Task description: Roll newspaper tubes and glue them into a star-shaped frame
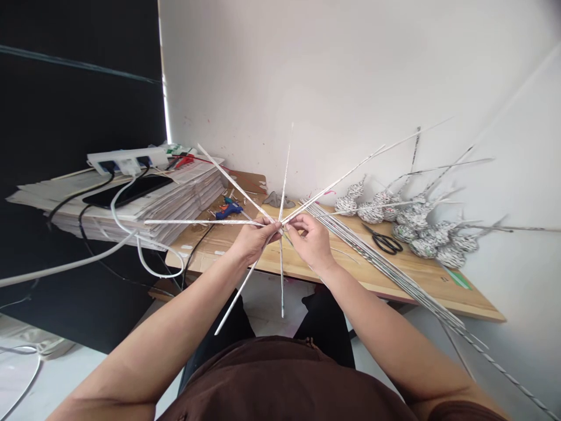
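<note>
Several thin rolled paper sticks (245, 192) cross at one centre and spread out like spokes in front of me. My left hand (259, 238) pinches the crossing from the left, thumb on top. From the right, my right hand (309, 237) has its fingertips closed on the sticks close to that same crossing, near the long stick (346, 176) that slants up to the right. The exact crossing is partly hidden by my fingers. Both hands are above the front edge of the wooden table (438, 286).
Woven paper gourd shapes (414, 216) stand at the right by black scissors (383, 240). A bundle of paper sticks (385, 266) overhangs the table's front edge. A blue glue gun (228, 210) lies left, beside a paper stack (193, 202) bearing a phone (127, 190) and a power strip (127, 159).
</note>
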Available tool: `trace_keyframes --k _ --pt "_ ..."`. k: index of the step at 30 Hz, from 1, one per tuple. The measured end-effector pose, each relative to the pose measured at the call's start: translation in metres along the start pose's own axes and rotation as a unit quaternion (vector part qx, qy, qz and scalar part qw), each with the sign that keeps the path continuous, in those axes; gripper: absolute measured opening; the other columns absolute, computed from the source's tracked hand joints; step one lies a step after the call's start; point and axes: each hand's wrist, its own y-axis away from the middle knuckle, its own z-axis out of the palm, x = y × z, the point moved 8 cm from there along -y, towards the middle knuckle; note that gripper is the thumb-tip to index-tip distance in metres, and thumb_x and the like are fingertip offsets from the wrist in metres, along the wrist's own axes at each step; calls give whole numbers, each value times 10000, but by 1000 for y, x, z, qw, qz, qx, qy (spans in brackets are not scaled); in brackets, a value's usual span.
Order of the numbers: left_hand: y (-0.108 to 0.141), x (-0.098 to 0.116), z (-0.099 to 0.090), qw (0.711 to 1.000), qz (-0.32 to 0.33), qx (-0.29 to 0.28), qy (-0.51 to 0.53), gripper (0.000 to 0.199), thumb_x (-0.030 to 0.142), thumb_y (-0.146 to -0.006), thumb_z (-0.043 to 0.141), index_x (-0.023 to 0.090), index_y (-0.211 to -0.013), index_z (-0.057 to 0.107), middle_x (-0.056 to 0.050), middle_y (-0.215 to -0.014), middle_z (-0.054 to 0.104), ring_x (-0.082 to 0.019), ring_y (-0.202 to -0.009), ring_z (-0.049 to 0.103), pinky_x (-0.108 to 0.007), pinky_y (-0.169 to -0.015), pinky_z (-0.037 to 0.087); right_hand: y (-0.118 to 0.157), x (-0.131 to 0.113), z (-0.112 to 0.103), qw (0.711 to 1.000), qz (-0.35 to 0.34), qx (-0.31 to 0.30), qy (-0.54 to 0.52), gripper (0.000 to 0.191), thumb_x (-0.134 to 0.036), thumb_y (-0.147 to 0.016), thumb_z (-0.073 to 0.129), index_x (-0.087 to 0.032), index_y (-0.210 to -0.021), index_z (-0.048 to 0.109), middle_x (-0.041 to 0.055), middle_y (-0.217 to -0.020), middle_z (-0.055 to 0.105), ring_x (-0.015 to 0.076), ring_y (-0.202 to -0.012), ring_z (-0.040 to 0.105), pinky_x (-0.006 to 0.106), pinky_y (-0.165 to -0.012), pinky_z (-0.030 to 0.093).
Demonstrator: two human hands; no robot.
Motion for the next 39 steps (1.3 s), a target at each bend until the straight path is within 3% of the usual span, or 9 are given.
trace_keyframes --k 9,13,21,26,31,34,39 --pt "-1 -3 -1 999 23 -8 -26 357 285 -508 875 104 -738 671 -24 -749 651 -86 -663 590 -233 -687 522 4 5 1 1000 -3 -3 -6 63 -260 -844 568 -228 -883 606 26 -933 727 181 -887 693 252 -657 513" --pt "-1 -3 -1 999 16 -12 -39 355 297 -502 878 98 -720 680 -31 -756 655 -91 -687 592 -233 -707 517 5 4 -1 1000 -3 7 -11 82 -293 -838 586 -221 -861 616 28 -902 728 179 -856 693 244 -624 500" --pt "1 -7 5 1000 -2 -24 -16 357 273 -496 884 96 -718 668 -23 -735 661 -97 -683 602 -241 -702 519 5 11 -6 994 40 87 -43 177 -349 -773 659 -185 -762 593 45 -751 702 168 -665 664 253 -558 483" --pt "1 -13 5 1000 -14 -6 24 277 203 -558 857 84 -698 650 -28 -736 652 -99 -673 607 -247 -691 531 5 12 -5 988 27 121 -93 176 -288 -762 661 -201 -835 527 42 -823 696 176 -746 676 261 -600 495" --pt "5 -15 3 999 -27 21 38 210 115 -605 823 81 -674 628 -17 -718 623 -85 -644 593 -231 -648 544 2 16 3 973 48 82 -209 258 -204 -766 628 -225 -942 441 9 -819 681 169 -778 693 292 -701 541" --pt "6 -14 3 999 -28 14 34 196 102 -616 811 83 -685 630 -13 -709 616 -77 -620 583 -213 -616 545 -2 24 9 968 69 35 -239 206 -211 -786 596 -226 -936 456 7 -814 695 165 -776 694 327 -766 547" --pt "4 -13 -1 999 -23 14 26 198 99 -614 807 94 -714 636 -8 -699 610 -83 -627 589 -211 -614 553 -4 32 5 983 85 2 -164 123 -261 -769 640 -203 -848 564 20 -787 693 178 -746 684 312 -729 529"
